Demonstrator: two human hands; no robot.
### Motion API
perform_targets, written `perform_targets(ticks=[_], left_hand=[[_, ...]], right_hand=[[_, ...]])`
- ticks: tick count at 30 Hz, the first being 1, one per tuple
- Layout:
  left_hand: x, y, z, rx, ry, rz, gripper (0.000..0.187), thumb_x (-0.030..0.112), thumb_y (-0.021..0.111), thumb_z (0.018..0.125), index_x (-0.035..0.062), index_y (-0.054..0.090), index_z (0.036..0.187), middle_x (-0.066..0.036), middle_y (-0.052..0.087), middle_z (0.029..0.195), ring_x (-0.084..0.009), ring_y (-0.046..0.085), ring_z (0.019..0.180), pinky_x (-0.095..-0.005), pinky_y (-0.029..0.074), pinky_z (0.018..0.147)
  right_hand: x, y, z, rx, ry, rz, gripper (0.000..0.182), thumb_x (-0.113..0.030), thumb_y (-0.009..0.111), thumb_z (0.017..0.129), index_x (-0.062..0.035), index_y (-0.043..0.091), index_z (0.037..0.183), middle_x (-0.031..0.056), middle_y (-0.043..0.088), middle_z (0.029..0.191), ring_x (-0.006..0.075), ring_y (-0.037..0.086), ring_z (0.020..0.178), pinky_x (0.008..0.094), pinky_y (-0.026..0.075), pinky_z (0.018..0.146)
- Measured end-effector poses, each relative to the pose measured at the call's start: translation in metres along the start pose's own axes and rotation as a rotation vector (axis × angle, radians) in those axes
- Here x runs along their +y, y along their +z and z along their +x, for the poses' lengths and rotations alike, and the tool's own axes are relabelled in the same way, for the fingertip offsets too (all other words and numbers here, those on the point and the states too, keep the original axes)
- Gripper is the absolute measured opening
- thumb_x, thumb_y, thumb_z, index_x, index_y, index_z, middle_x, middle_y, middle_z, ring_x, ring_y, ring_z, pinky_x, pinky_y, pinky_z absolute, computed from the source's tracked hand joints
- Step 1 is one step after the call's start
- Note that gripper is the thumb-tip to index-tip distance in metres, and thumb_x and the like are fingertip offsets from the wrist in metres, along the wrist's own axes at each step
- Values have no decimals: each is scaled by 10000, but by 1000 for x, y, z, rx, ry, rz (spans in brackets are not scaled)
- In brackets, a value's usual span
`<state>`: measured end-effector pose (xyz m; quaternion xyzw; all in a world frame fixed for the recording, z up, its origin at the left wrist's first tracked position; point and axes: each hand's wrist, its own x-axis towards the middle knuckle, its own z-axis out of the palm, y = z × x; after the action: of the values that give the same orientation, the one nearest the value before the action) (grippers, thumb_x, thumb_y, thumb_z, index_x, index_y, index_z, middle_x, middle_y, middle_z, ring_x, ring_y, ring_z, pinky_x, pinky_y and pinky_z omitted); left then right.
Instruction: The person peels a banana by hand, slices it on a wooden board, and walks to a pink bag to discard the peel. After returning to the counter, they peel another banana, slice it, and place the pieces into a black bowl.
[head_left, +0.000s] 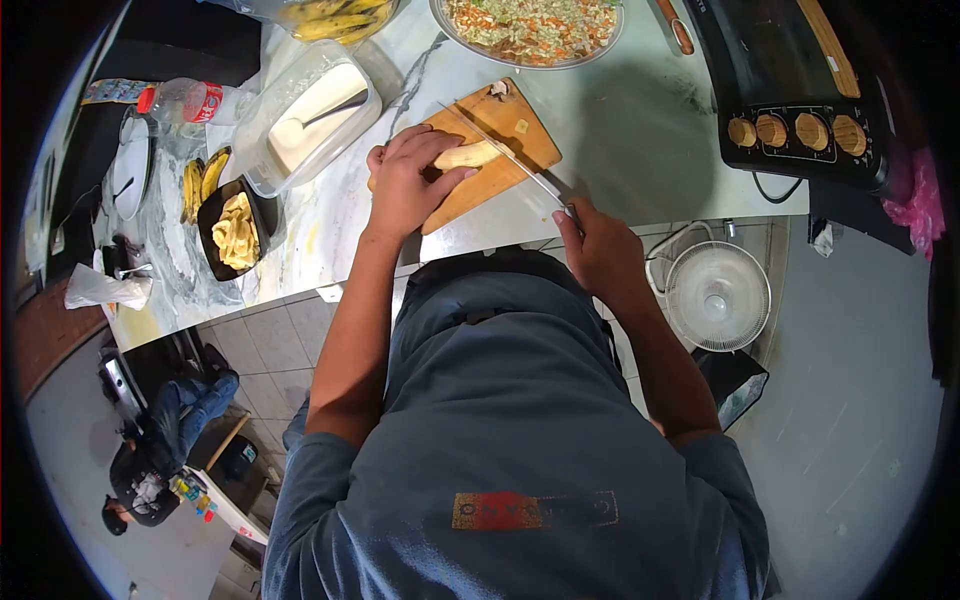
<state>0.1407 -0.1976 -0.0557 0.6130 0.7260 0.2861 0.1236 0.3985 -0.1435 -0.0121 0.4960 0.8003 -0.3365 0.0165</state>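
Observation:
On the wooden cutting board [545,145] lies a peeled banana [466,157], pale yellow. My left hand [408,180] is closed over its left part, steadying it against the board. In my right hand [606,248] is the handle of a knife [535,176]; the blade slants up and left across the board, at the banana's right end. A small cut piece [521,127] and a brownish scrap [499,90] lie farther back on the board. Part of the banana is hidden beneath my left fingers.
A plastic container [268,170] of white batter with a spoon stands left of the board. Beyond are a black bowl [212,258] with yellow pieces, unpeeled bananas [204,185], a bottle [190,101], a tray of chopped vegetables [530,62] and a black oven [800,155]. Someone sits lower left.

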Motion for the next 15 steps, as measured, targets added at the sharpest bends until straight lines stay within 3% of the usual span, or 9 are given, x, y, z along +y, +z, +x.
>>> perform_targets(ticks=[15], left_hand=[[-1,1,-1,-10,-3,8,367,356,800,729,175,709,1036,23,682,1044,-194,550,1147,-443,282,901]], right_hand=[[5,7,0,39,-23,-7,333,-376,493,977,-61,592,1023,182,656,724,400,650,708,507,497,631]])
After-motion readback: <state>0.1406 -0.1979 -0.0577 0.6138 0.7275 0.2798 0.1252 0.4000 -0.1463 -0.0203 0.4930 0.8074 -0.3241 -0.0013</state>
